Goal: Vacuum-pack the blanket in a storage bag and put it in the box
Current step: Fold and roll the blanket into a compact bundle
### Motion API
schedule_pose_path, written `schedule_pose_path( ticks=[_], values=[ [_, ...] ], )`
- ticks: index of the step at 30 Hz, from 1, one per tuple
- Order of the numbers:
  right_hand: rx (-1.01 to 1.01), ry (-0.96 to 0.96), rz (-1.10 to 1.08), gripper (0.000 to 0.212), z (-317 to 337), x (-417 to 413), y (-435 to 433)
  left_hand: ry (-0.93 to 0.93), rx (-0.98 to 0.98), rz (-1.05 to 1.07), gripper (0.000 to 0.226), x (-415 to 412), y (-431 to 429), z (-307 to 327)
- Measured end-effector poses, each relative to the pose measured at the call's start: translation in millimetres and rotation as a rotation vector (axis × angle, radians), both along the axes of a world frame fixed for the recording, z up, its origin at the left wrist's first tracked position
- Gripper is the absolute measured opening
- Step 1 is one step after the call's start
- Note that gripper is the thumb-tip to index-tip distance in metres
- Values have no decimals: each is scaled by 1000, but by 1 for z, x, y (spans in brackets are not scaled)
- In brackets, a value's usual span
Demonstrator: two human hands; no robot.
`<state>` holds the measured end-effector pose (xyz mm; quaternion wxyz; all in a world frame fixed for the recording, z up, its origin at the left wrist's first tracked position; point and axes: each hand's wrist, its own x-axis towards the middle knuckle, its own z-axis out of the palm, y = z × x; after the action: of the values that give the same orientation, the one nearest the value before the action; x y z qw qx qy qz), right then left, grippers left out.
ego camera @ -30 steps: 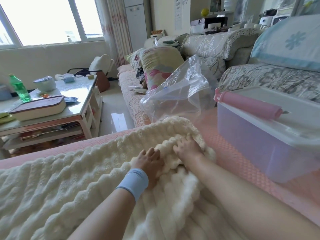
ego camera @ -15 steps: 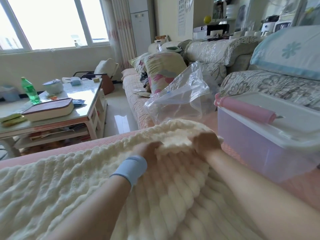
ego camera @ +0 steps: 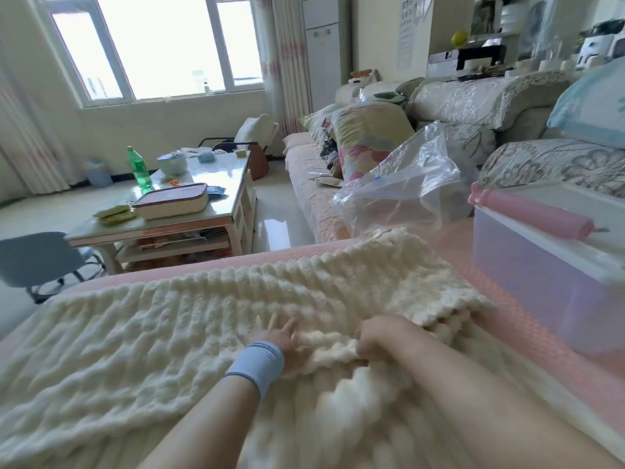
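Observation:
A cream, ribbed fluffy blanket [ego camera: 169, 333] lies spread over the pink sofa seat in front of me. My left hand [ego camera: 282, 331], with a pale blue wristband, rests on it with fingers stretched forward. My right hand [ego camera: 380, 335] curls round a folded ridge of the blanket just beside the left hand. A clear plastic storage bag [ego camera: 402, 187] lies crumpled and open beyond the blanket's far corner. To the right stands a translucent box [ego camera: 541, 292] with a white lid, and a pink hand pump [ego camera: 531, 214] lies on that lid.
Floral cushions [ego camera: 368, 140] and sofa backs line the right side. A glass-topped coffee table [ego camera: 233, 211] carrying a green bottle [ego camera: 138, 169], a bowl and a flat case stands to the left across a strip of tiled floor. A blue chair [ego camera: 37, 258] sits at far left.
Both hands have drawn the blanket's far edge back toward me, folding it over. They now sit nearer to me, on a bunched ridge of blanket.

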<state>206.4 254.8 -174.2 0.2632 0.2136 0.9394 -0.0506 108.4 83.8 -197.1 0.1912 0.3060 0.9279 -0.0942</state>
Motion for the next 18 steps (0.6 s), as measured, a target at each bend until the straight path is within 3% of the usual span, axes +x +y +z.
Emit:
schedule_pose_path(
  ticks=[4,7,9,15,18],
  values=[
    [190,-4,64,46,11,-27,-53,-203,182,127,83,-20,-74,-16],
    [114,138,234,60,7,-49,-105,-109,441,124,64,-29,-114,-13],
    [5,229,363,74,-5,-64,-140,-19,479,132,58,-36,-141,-5],
    [-12,245,549,96,-40,-95,-241,54,49,169,93,-53,-260,-12],
    [47,251,522,84,-46,-107,-271,144,31,207,84,-64,-305,-18]
  ],
)
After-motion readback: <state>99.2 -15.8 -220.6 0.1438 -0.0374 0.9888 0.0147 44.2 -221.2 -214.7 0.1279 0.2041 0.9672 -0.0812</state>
